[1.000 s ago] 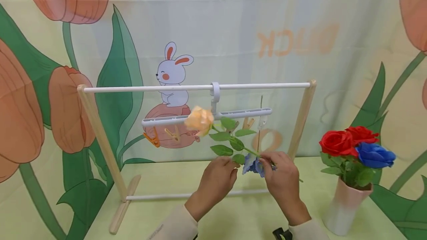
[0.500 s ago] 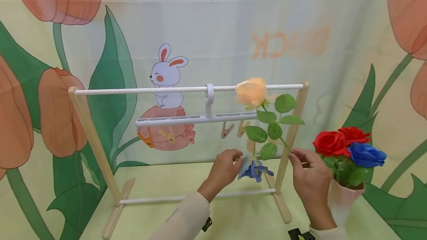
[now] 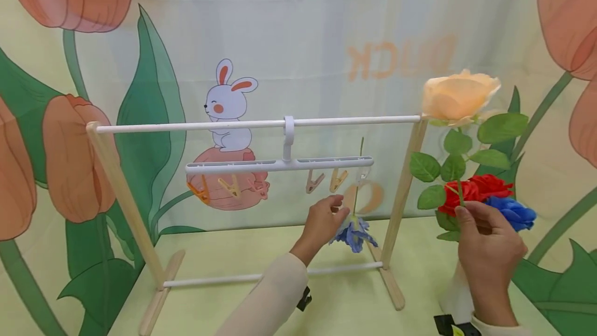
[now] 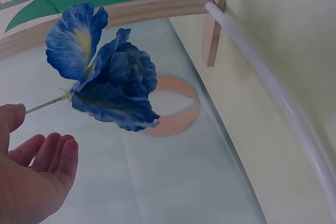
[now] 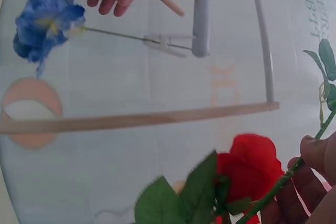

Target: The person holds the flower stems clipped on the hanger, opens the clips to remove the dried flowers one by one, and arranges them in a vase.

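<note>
My right hand (image 3: 494, 258) pinches the green stem of a peach artificial rose (image 3: 459, 97), which stands upright in front of the vase flowers. In the right wrist view the thumb and fingers hold that stem (image 5: 286, 178). My left hand (image 3: 323, 227) holds nothing, its fingers loosely bent beside a blue iris-like flower (image 3: 355, 235). This blue flower hangs head down, its stem caught in a clear clip (image 3: 364, 172) at the right end of a white hanger (image 3: 238, 167). In the left wrist view the thumb lies close to its stem; contact is unclear.
The hanger hooks over a white rod (image 3: 196, 127) on a wooden-legged rack (image 3: 126, 206). Several other clips, one orange (image 3: 200, 191), dangle from it. At right, a vase (image 3: 454, 292), partly hidden, holds red roses (image 3: 494, 185) and a blue rose (image 3: 515, 214).
My right hand has carried the peach rose rightward and up, from before the hanger to the vase. The left hand has stayed near the blue flower, which now hangs freely.
</note>
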`<state>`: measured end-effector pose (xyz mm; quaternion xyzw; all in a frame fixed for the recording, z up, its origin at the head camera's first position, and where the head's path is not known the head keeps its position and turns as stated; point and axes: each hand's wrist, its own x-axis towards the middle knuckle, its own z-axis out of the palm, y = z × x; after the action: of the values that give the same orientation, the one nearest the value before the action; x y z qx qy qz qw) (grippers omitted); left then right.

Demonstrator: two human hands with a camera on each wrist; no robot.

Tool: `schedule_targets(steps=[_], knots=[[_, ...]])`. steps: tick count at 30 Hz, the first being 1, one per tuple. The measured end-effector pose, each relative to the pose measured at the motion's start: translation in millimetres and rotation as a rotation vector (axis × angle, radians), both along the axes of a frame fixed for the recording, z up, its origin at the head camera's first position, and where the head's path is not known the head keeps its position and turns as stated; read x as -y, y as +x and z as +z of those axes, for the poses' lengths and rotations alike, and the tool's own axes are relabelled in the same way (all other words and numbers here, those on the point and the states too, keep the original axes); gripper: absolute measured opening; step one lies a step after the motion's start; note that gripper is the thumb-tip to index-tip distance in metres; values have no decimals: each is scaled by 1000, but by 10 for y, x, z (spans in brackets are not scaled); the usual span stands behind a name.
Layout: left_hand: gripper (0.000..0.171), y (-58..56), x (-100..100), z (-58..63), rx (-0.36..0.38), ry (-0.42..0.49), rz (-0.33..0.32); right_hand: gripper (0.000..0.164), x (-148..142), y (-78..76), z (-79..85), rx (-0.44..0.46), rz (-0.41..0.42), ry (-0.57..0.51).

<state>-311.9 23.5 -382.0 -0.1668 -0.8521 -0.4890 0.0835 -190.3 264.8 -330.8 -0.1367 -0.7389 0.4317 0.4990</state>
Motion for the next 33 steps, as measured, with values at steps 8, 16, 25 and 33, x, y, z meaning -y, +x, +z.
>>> schedule_targets(steps=[8, 16, 25, 33], knots=[[41, -8, -123, -4, 24, -1, -15, 25, -276, -30, 21, -146, -81, -72], [35, 12, -223, -18, 10, 6, 15, 29, -406, -53, -163, -21, -157, -86], [21, 0, -312, -14, -21, 11, 56, 26, -504, -61, -331, 44, -155, -62], [14, 10, -370, -13, -19, 32, 51, 24, -597, -27, -435, 191, -165, -1]])
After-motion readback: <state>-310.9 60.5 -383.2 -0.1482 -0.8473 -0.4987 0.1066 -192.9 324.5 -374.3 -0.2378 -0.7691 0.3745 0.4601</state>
